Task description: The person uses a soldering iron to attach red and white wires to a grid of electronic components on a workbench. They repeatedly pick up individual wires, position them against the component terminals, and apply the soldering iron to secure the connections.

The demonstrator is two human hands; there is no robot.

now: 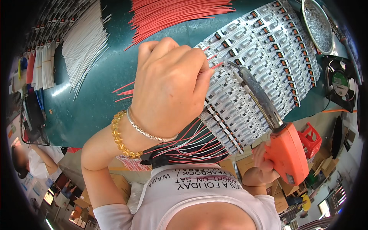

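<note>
My left hand (168, 84) is closed, pinching several thin red wires (124, 93) whose ends stick out on both sides of the fist. One wire end (217, 65) reaches over a panel of small circuit boards (245, 96) lying on the table. In my right hand (262, 163) is an orange-red soldering gun (287, 153), fingers wrapped around its handle. Its dark, long barrel points up and left, and the tip (229, 63) is close to that wire end. Whether they touch, I cannot tell. Rows of small parts with orange-brown ends cover the boards.
Bundles of red wires (176, 17) and white wires (84, 42) lie on the green table (103, 96). A metal bowl (304, 17) of shiny bits and a black fan (340, 83) stand at right. Red and white wires (195, 147) hang near my lap. A person (42, 161) sits at left.
</note>
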